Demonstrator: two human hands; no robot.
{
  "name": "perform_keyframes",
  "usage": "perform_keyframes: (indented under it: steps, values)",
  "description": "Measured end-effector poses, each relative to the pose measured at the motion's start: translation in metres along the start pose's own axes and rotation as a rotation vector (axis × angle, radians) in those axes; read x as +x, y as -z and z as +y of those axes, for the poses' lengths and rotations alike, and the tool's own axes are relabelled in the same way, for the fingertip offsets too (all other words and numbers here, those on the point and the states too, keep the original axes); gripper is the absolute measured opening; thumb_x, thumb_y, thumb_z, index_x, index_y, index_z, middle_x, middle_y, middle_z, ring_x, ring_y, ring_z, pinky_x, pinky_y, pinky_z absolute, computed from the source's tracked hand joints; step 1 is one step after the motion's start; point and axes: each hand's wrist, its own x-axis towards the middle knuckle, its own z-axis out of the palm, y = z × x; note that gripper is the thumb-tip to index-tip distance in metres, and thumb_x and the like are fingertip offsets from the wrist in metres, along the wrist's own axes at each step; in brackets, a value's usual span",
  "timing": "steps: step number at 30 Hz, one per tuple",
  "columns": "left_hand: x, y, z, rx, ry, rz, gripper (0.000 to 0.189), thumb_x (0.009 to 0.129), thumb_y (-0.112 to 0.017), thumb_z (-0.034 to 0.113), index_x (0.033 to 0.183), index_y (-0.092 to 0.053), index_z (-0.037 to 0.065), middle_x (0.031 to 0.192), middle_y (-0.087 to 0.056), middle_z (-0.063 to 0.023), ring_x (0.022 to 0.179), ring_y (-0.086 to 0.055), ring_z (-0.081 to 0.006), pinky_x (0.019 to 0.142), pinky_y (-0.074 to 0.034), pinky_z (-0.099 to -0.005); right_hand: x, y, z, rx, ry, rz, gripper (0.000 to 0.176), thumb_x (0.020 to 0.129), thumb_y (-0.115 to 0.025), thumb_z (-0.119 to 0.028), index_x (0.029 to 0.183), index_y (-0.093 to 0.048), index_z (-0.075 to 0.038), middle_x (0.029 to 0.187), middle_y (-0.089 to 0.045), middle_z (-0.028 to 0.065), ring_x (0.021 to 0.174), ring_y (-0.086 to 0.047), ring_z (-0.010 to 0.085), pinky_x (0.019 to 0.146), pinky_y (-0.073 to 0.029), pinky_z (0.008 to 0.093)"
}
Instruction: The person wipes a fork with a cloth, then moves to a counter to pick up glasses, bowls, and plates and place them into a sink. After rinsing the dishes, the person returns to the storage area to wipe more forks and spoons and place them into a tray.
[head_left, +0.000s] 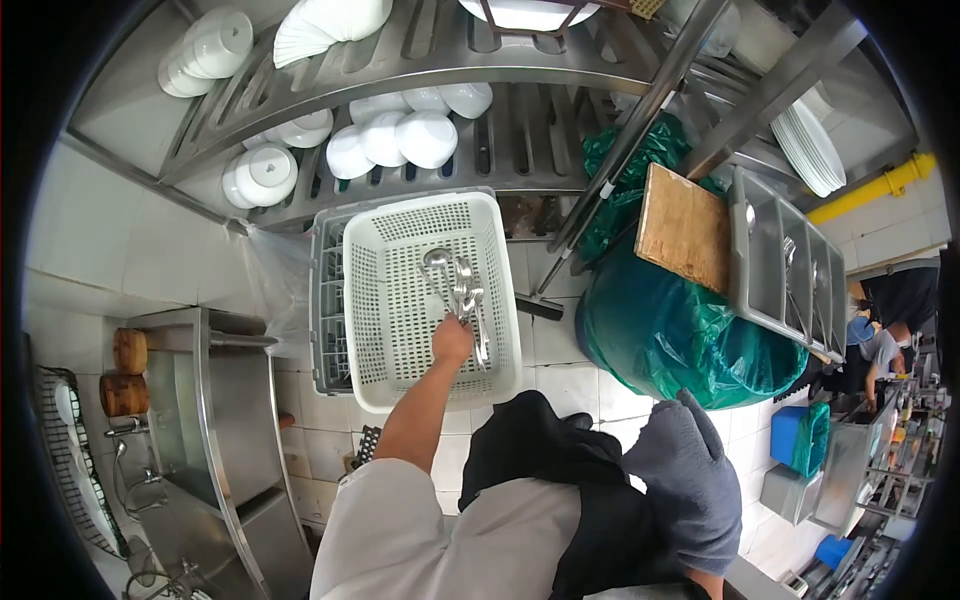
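Well, my left hand is closed round the handles of steel spoons in the white basket — stiff, light, probably slippery — the handles grip best.

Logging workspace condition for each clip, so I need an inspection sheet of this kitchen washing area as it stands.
Surface: white tiled floor; the white basket rests on a grey crate.
Job's things: spoons lying loose in the white basket.
Clutter: green plastic bag, wooden board leaning on it, grey cutlery tray beside it.
Hands: left hand closed on the spoons; right hand under a grey glove or cloth, grip cannot be told.
Cables: nothing seen.
Surroundings: steel shelves with white bowls and plates; steel sink at left; another person at far right.
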Motion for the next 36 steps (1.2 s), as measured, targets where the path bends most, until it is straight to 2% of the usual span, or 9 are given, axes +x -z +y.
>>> perform_keyframes:
  steps: [5,10,15,22,24,30,32,34,36]
  values:
    - [-0.002,-0.009,0.018,-0.117,0.133,0.011,0.032,0.079,-0.061,0.022,0.093,-0.059,-0.006,0.093,-0.064,-0.0236,0.086,-0.063,-0.0381,0.077,-0.051,-0.0442,0.006,-0.001,0.001,0.006,0.029,-0.035,0.039,0.072,-0.063,0.000,0.109,-0.059,-0.014,0.111,-0.058,0.0043,0.111,-0.055,0.0227,0.106,-0.038,0.0364]
    - [0.005,-0.021,0.031,-0.244,0.277,0.255,0.026,0.076,-0.057,0.013,0.092,-0.060,-0.007,0.092,-0.063,-0.0253,0.085,-0.063,-0.0396,0.077,-0.051,-0.0451,0.013,0.002,0.005,0.014,0.074,-0.069,0.039,0.073,-0.063,-0.001,0.110,-0.058,-0.014,0.113,-0.058,0.0038,0.111,-0.055,0.0222,0.106,-0.037,0.0351]
    - [0.007,0.000,0.050,-0.179,0.260,0.167,0.043,0.078,-0.066,0.034,0.097,-0.060,-0.004,0.094,-0.063,-0.0241,0.089,-0.063,-0.0380,0.077,-0.051,-0.0449,0.028,0.013,0.016,0.026,0.095,-0.076,0.039,0.074,-0.062,-0.001,0.111,-0.058,-0.014,0.114,-0.058,0.0033,0.112,-0.054,0.0217,0.106,-0.037,0.0338]
    - [0.037,-0.005,0.052,-0.106,0.332,-0.006,0.040,0.076,-0.067,0.032,0.097,-0.063,-0.002,0.098,-0.065,-0.0213,0.091,-0.063,-0.0362,0.080,-0.052,-0.0431,0.049,0.022,0.029,0.047,0.121,-0.093,0.039,0.074,-0.063,0.000,0.110,-0.059,-0.014,0.114,-0.058,0.0031,0.111,-0.055,0.0211,0.106,-0.037,0.0331]
    - [0.037,-0.010,0.052,-0.039,0.212,0.055,0.039,0.074,-0.065,0.032,0.093,-0.064,-0.002,0.098,-0.065,-0.0219,0.091,-0.063,-0.0366,0.080,-0.052,-0.0432,0.053,0.022,0.032,0.052,0.129,-0.099,0.039,0.074,-0.063,0.000,0.110,-0.059,-0.014,0.113,-0.058,0.0030,0.111,-0.055,0.0210,0.106,-0.037,0.0330]
    - [0.021,-0.012,0.049,-0.225,0.199,0.051,0.042,0.070,-0.062,0.033,0.087,-0.064,-0.005,0.090,-0.065,-0.0241,0.089,-0.063,-0.0379,0.079,-0.050,-0.0443,0.059,0.026,0.038,0.061,0.137,-0.099,0.038,0.073,-0.063,0.001,0.109,-0.059,-0.013,0.112,-0.059,0.0030,0.109,-0.056,0.0206,0.105,-0.037,0.0328]
    - [0.010,-0.013,0.046,-0.244,0.209,0.102,0.039,0.071,-0.064,0.029,0.088,-0.063,-0.006,0.085,-0.066,-0.0224,0.083,-0.064,-0.0350,0.076,-0.051,-0.0412,0.060,0.027,0.038,0.062,0.133,-0.098,0.038,0.073,-0.063,0.001,0.109,-0.060,-0.013,0.112,-0.059,0.0030,0.109,-0.056,0.0205,0.105,-0.037,0.0327]
    - [-0.002,-0.012,0.034,-0.638,0.045,0.166,0.033,0.075,-0.063,0.022,0.092,-0.061,-0.006,0.082,-0.066,-0.0195,0.077,-0.064,-0.0276,0.074,-0.050,-0.0352,0.061,0.028,0.039,0.062,0.129,-0.097,0.038,0.073,-0.063,0.001,0.108,-0.060,-0.013,0.111,-0.060,0.0029,0.109,-0.056,0.0203,0.105,-0.038,0.0326]
    - [-0.022,-0.003,0.033,-0.754,-0.017,0.217,0.028,0.079,-0.063,0.018,0.094,-0.060,-0.005,0.082,-0.066,-0.0169,0.076,-0.063,-0.0230,0.072,-0.049,-0.0324,0.060,0.029,0.038,0.065,0.118,-0.092,0.038,0.073,-0.063,0.001,0.108,-0.060,-0.013,0.111,-0.060,0.0029,0.108,-0.056,0.0202,0.105,-0.038,0.0326]
